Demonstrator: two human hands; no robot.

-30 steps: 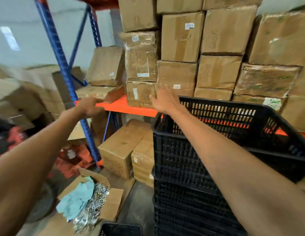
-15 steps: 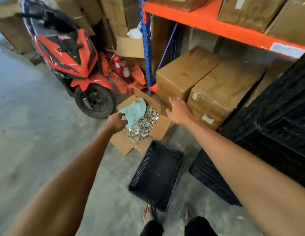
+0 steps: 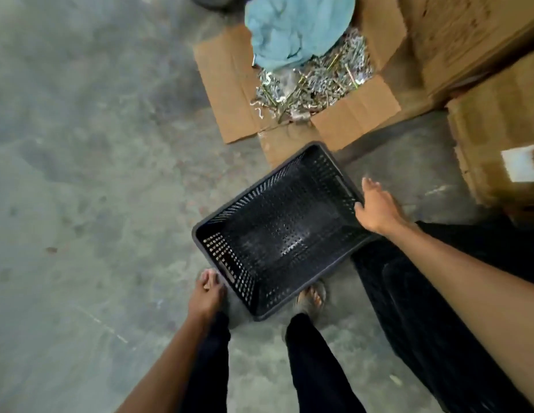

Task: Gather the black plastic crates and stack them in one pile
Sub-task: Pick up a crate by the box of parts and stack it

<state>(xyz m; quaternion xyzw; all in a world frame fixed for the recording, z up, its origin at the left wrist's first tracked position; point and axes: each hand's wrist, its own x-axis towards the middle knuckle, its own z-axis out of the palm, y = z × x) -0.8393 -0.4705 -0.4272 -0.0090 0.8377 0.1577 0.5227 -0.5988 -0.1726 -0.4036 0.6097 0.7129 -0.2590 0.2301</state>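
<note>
— What can we not make out here?

— The stack of crates [image 3: 408,308] at our right is half hidden under the right forearm and runs off the lower edge; it is dark and blurred, so we cannot count its layers. The closed cartons [image 3: 495,138] at the upper right are cut by the frame too. One foot [image 3: 312,298] shows just below the crate; the other is hidden.

— And the containers?

— A single black crate [image 3: 277,234] sits on the concrete floor [image 3: 80,204] in front of our legs, open side up and empty; we see its perforated bottom. Just behind it lies an open cardboard box [image 3: 349,114] full of small metal pieces [image 3: 313,81], with a blue-green cloth [image 3: 295,28] lying on top of them.

— The hands?

— Our left hand [image 3: 206,296] is at the crate's near corner, fingers loosely curled against the rim; we cannot tell whether they grip it. Our right hand [image 3: 376,208] is at the far right rim, fingers spread wide, the thumb touching the edge, nothing held.
</note>
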